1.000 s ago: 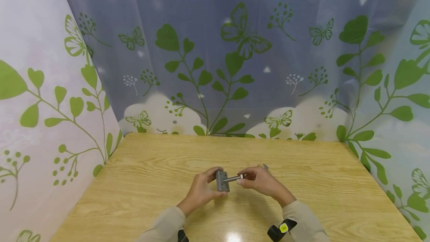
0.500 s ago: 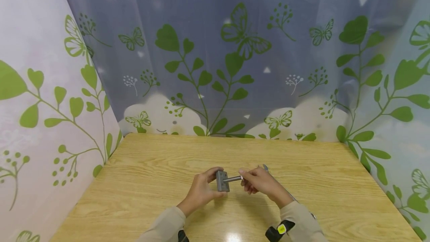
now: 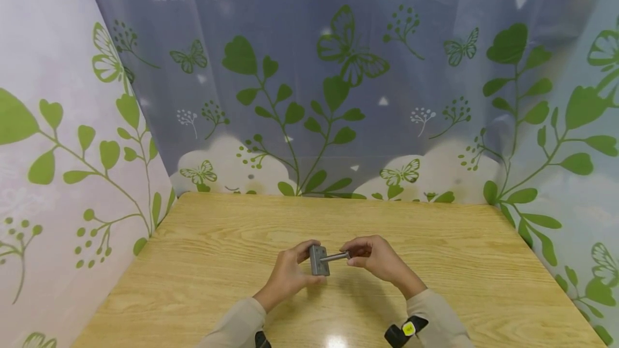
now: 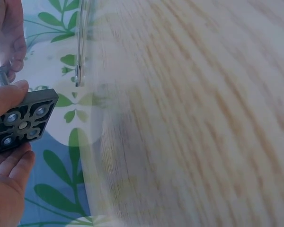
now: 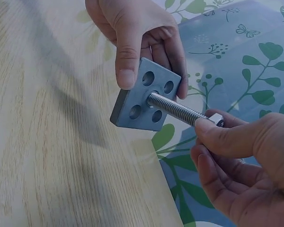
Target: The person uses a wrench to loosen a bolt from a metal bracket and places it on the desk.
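My left hand (image 3: 288, 272) grips a grey square metal plate (image 3: 319, 262) by its edges, thumb on one side and fingers on the other. A threaded bolt (image 5: 177, 108) stands out from the plate's centre, among several round holes visible in the right wrist view. At the bolt's far end, the thumb and index finger of my right hand (image 3: 379, 259) pinch it close to the hex head (image 5: 217, 120). The left wrist view shows the plate's recessed back (image 4: 26, 118), with the bolt's tip level in the middle hole. Both hands hold the parts above the table.
The wooden table (image 3: 242, 230) spreads out beneath the hands. Printed curtains (image 3: 290, 69) with leaves and butterflies hang behind it and at both sides. A long thin shiny metal piece (image 4: 80, 47) lies near the top of the left wrist view.
My right hand turned over at the bolt's head and back, its fingers regripping there. A wrench glimpsed behind it half a second ago is now hidden. The left hand holds the plate steadily.
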`<state>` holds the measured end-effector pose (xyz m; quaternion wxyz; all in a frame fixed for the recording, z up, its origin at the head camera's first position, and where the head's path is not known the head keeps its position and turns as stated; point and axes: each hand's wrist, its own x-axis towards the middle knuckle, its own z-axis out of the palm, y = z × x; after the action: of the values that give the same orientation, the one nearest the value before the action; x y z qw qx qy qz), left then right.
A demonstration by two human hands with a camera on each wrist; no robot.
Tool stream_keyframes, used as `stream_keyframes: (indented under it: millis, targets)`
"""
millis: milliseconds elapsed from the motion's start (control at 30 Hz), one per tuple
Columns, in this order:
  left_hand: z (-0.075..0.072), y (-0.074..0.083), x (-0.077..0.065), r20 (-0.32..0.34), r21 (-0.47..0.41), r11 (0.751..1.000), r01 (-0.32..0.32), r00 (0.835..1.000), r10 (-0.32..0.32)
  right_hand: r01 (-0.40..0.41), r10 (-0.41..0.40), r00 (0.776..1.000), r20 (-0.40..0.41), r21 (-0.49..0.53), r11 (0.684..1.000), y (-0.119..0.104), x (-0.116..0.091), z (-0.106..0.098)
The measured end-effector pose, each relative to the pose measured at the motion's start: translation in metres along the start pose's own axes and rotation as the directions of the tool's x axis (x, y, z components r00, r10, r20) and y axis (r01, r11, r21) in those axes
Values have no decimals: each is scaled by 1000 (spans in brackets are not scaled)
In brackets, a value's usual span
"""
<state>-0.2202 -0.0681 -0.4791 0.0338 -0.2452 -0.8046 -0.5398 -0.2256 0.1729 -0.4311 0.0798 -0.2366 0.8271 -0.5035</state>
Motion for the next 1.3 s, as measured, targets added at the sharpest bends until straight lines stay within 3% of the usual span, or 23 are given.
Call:
stream_keyframes:
  millis: [333, 467, 600, 700, 767, 1000, 1300]
  targets:
    - [0, -2, -2, 5, -9, 1000, 11, 1000, -11, -17, 17, 1000, 6, -12, 1000, 7, 0, 5]
    - [0, -3, -2, -3, 7, 1000, 0, 1000, 0, -96, 96, 995, -10, -12, 995, 6, 2, 10]
    - [0, -2, -1, -6, 16, 1000, -7, 1000, 7, -185, 188, 981, -49, 51, 981, 3, 4, 16]
    - [0, -2, -1, 2, 10, 1000, -1, 1000, 1, -210, 215, 974, -70, 73, 975, 1, 4, 18]
    - [0, -3, -1, 4, 6, 1000, 6, 1000, -6, -190, 194, 978, -72, 63, 980, 1, 3, 17]
    - [-1, -2, 0, 0, -7, 1000, 12, 1000, -12, -12, 9, 996, -86, -28, 1000, 2, 2, 12]
    - [-2, 1, 1, -3, 2, 1000, -8, 1000, 8, 11, -11, 996, -86, 4, 1000, 5, 4, 9]
